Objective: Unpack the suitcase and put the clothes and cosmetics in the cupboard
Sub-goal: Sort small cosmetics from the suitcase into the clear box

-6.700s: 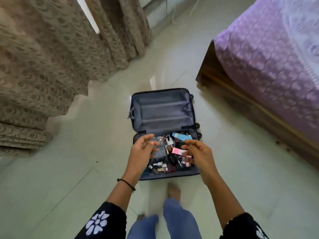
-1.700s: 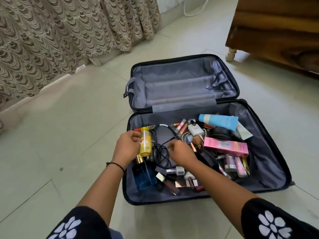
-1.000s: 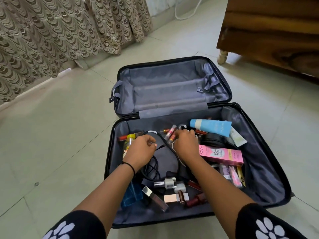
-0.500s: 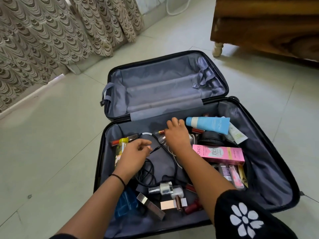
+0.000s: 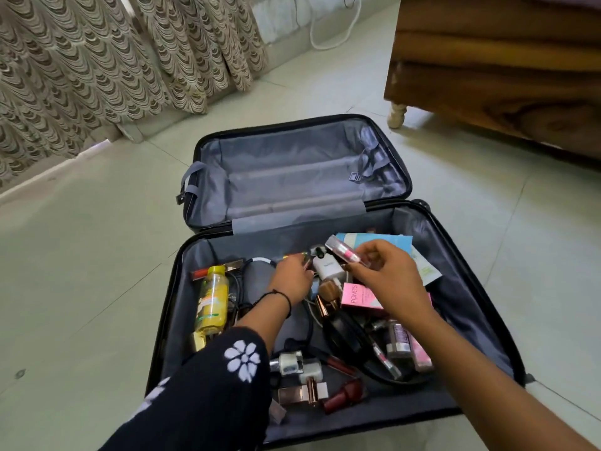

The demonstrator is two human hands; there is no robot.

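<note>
**Clear tube held over the open suitcase**

A small clear plastic tube (image 5: 345,253) with pink contents is pinched between the thumb and curled fingers (image 5: 379,252) of the right hand (image 5: 387,278). It is held just above the far edge of the near half of a black hard-shell suitcase (image 5: 292,177) lined in grey. The left hand (image 5: 292,279) is lowered among the cosmetics by the same edge, its fingers bent over some small tubes; whether anything is gripped cannot be told. A yellow plastic bottle (image 5: 213,297) is laid along the left edge of that half. A white charger plug (image 5: 328,268) is seen between the two hands, and a pink cardboard box (image 5: 357,296) is partly covered by the right wrist. A light blue tube (image 5: 374,239) is lodged behind the right hand, toward the far right corner. The suitcase is spread open flat on a pale tiled floor (image 5: 81,255), with a patterned beige curtain (image 5: 81,60) hung at the far left and a wooden bed frame (image 5: 487,60) at the far right.
</note>
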